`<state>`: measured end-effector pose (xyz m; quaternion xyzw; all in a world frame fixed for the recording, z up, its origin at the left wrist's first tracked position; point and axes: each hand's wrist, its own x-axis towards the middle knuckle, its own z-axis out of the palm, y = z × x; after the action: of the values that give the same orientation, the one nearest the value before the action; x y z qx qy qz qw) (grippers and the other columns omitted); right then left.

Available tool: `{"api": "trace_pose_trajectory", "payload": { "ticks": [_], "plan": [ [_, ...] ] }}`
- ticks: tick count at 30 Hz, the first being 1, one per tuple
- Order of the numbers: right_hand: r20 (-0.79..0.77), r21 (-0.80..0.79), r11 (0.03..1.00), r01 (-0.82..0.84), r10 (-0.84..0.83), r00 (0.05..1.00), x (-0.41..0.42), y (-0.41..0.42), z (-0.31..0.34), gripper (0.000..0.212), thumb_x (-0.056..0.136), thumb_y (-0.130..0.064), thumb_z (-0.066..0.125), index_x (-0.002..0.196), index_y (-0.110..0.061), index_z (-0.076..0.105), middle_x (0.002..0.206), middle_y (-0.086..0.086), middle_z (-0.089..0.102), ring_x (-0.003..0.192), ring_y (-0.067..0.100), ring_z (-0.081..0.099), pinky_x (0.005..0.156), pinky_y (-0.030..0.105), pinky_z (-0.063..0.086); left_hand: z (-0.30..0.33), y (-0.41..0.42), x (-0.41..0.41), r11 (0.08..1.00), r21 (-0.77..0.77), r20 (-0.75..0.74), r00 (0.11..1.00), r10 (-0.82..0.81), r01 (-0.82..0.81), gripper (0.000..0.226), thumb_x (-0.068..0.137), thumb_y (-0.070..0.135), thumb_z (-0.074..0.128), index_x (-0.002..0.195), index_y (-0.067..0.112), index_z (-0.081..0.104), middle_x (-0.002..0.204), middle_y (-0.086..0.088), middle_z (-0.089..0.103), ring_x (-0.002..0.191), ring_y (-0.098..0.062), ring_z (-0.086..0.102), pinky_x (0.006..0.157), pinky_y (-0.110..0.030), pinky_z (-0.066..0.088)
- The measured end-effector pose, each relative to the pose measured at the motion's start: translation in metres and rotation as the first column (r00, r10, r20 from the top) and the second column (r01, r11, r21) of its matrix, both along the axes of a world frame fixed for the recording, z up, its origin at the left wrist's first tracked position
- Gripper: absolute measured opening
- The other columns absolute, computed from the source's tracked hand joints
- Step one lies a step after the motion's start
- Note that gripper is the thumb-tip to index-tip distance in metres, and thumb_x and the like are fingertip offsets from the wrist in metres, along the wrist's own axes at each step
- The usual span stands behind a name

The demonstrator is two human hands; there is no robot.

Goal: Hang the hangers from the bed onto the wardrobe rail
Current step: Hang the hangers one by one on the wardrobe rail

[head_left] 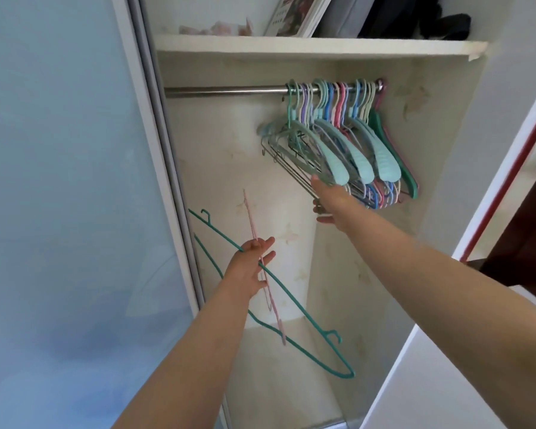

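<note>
A metal wardrobe rail (223,90) runs under a white shelf. Several coloured hangers (356,144) crowd its right end, swung to a slant. My right hand (328,199) reaches up and grips the lower ends of the leftmost hangers in that bunch. My left hand (249,267) is lower, in front of the open wardrobe, and holds a thin teal hanger (294,301) together with a thin pink hanger (268,292). Both held hangers hang at a slant, their hooks hidden by my hand.
A frosted sliding door (59,181) covers the wardrobe's left side. The shelf (307,46) above the rail carries books and dark fabric. White wardrobe panels (446,366) stand at the right. The left stretch of the rail is bare.
</note>
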<state>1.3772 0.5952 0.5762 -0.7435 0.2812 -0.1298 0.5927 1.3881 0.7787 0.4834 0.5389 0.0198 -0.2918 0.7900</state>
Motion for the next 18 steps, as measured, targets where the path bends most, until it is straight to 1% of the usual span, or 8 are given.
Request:
{"api": "trace_pose_trajectory", "payload": {
  "ticks": [2, 4, 6, 8, 10, 12, 14, 18],
  "plan": [
    [0.029, -0.149, 0.988, 0.049, -0.045, 0.999, -0.014, -0.005, -0.041, 0.057, 0.091, -0.057, 0.039, 0.123, -0.012, 0.053, 0.109, 0.008, 0.057, 0.1, 0.028, 0.06, 0.087, 0.04, 0.052, -0.003, -0.002, 0.002, 1.0, -0.03, -0.027, 1.0, 0.004, -0.004, 0.02, 0.089, 0.017, 0.066, 0.077, 0.025, 0.052, 0.113, 0.01, 0.069, 0.11, -0.014, 0.062, 0.091, -0.059, 0.034],
    [0.073, -0.238, 0.97, 0.056, -0.04, 0.997, -0.036, -0.01, -0.087, 0.044, 0.091, -0.033, 0.047, 0.129, -0.01, 0.048, 0.114, 0.01, 0.055, 0.104, 0.029, 0.058, 0.086, 0.034, 0.05, -0.007, -0.004, 0.005, 0.996, -0.093, -0.056, 0.998, -0.011, 0.006, 0.017, 0.094, 0.015, 0.06, 0.081, 0.024, 0.052, 0.113, 0.008, 0.07, 0.11, -0.016, 0.062, 0.088, -0.061, 0.038],
    [-0.096, -0.385, 0.907, -0.17, 0.143, 0.985, -0.06, -0.013, -0.129, 0.056, 0.086, -0.005, 0.052, 0.139, -0.011, 0.036, 0.129, 0.013, 0.047, 0.114, 0.026, 0.05, 0.089, 0.029, 0.044, -0.011, -0.006, 0.008, 0.988, -0.141, -0.061, 0.996, -0.064, 0.055, 0.02, 0.1, 0.015, 0.047, 0.082, 0.024, 0.048, 0.113, 0.007, 0.071, 0.112, -0.019, 0.061, 0.088, -0.063, 0.042],
    [-0.485, -0.506, 0.666, -0.549, 0.306, 0.819, -0.078, -0.019, -0.16, 0.083, 0.082, -0.012, 0.065, 0.15, -0.02, 0.019, 0.149, 0.013, 0.028, 0.137, 0.032, 0.029, 0.109, 0.038, 0.028, -0.013, -0.008, 0.008, 0.977, -0.182, -0.061, 0.99, -0.128, 0.115, 0.025, 0.102, 0.015, 0.042, 0.08, 0.023, 0.048, 0.113, 0.003, 0.071, 0.112, -0.022, 0.062, 0.086, -0.065, 0.044],
    [-0.691, -0.532, 0.453, -0.715, 0.255, 0.676, -0.091, -0.027, -0.181, 0.107, 0.078, -0.039, 0.074, 0.153, -0.025, -0.001, 0.158, 0.011, 0.007, 0.145, 0.033, 0.012, 0.115, 0.049, 0.016, -0.015, -0.008, 0.007, 0.957, -0.254, -0.094, 0.981, -0.171, 0.142, 0.026, 0.101, 0.013, 0.044, 0.077, 0.021, 0.05, 0.113, 0.0, 0.071, 0.107, -0.023, 0.065, 0.083, -0.066, 0.047],
    [-0.716, -0.575, 0.427, -0.698, 0.15, 0.682, -0.102, -0.035, -0.195, 0.121, 0.073, -0.056, 0.071, 0.15, -0.025, -0.017, 0.16, 0.008, -0.005, 0.146, 0.034, 0.005, 0.116, 0.054, 0.014, -0.016, -0.008, 0.006, 0.938, -0.312, -0.13, 0.971, -0.201, 0.152, 0.027, 0.1, 0.013, 0.044, 0.076, 0.018, 0.053, 0.107, -0.002, 0.073, 0.096, -0.023, 0.07, 0.077, -0.063, 0.051],
    [-0.651, -0.67, 0.437, -0.601, 0.043, 0.758, -0.112, -0.039, -0.201, 0.116, 0.077, -0.059, 0.065, 0.15, -0.023, -0.018, 0.16, 0.003, 0.0, 0.146, 0.035, 0.007, 0.113, 0.053, 0.019, -0.016, -0.008, 0.007, 0.928, -0.34, -0.154, 0.965, -0.214, 0.152, 0.028, 0.101, 0.013, 0.043, 0.075, 0.017, 0.055, 0.101, -0.003, 0.074, 0.086, -0.023, 0.073, 0.073, -0.063, 0.052],
    [-0.36, -0.809, 0.5, -0.308, -0.007, 0.933, -0.135, -0.046, -0.205, 0.06, 0.092, -0.036, 0.053, 0.143, -0.022, 0.026, 0.131, 0.0, 0.052, 0.121, 0.023, 0.049, 0.101, 0.037, 0.04, -0.013, -0.003, 0.012, 0.957, -0.263, -0.181, 0.968, -0.176, 0.124, 0.027, 0.101, 0.014, 0.044, 0.077, 0.016, 0.054, 0.095, -0.004, 0.075, 0.085, -0.024, 0.072, 0.071, -0.063, 0.053]
  ]
}}
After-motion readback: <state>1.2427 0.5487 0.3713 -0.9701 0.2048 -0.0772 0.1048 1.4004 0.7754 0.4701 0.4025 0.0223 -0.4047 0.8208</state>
